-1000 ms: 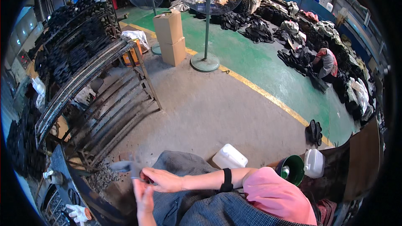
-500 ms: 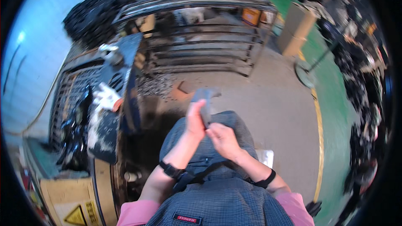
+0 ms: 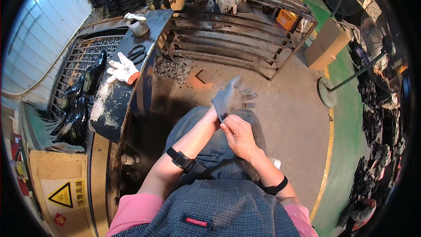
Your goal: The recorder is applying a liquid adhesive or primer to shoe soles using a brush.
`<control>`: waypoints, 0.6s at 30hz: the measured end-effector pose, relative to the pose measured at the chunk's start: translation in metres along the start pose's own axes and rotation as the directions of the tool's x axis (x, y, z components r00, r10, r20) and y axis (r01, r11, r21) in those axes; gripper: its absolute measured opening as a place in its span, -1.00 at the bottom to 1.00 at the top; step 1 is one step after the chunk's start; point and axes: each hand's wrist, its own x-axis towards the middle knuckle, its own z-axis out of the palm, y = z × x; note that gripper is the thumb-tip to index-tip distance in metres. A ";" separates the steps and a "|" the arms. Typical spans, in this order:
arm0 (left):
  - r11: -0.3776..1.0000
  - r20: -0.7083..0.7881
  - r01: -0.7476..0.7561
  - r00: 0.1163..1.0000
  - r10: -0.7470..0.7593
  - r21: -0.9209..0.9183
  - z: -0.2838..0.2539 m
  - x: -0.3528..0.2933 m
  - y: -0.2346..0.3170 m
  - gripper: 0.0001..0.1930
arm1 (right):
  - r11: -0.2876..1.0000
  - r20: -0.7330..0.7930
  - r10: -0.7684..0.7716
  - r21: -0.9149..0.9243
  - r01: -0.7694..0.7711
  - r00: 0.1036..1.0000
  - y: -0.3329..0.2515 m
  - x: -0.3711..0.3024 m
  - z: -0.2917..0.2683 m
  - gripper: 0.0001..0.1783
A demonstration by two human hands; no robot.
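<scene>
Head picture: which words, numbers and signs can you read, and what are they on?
I won't copy printed words, but here's where they are:
Yellow warning triangle, black characters beside it: tan panel.
Red diamond sticker: same panel, too small to read.
Red label, white lettering: checked apron.
Orange box: lettering too small to read.

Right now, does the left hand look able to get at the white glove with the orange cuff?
Probably not at once: the right hand grips the grey glove worn on the left hand. Otherwise the way looks free; the white glove lies uncovered on the bench, to the left.
</scene>
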 end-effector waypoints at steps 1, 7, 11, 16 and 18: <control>0.997 0.094 -0.079 0.993 0.077 0.022 0.004 -0.008 0.012 -0.45 | 1.000 -0.011 -0.006 0.014 0.007 1.000 -0.001 0.000 0.001 -0.80; 0.875 0.165 -0.478 0.860 0.483 -0.073 0.026 -0.052 0.029 -0.32 | 0.990 0.176 -0.015 0.142 -0.010 0.984 -0.014 -0.005 0.008 -0.76; 0.319 0.176 -0.886 0.392 0.903 0.338 0.000 -0.017 0.027 -0.42 | 0.965 0.262 -0.133 0.253 0.064 0.956 -0.038 -0.002 0.012 -0.75; -0.117 0.399 -0.486 0.533 0.746 0.866 0.017 -0.069 0.022 -0.61 | 0.971 0.310 -0.215 0.168 0.169 0.926 -0.020 -0.007 0.011 -0.74; -0.546 0.715 -0.498 0.250 0.654 0.674 0.013 -0.084 0.028 -0.72 | 0.988 0.406 -0.143 0.116 0.104 0.903 -0.021 -0.010 0.007 -0.78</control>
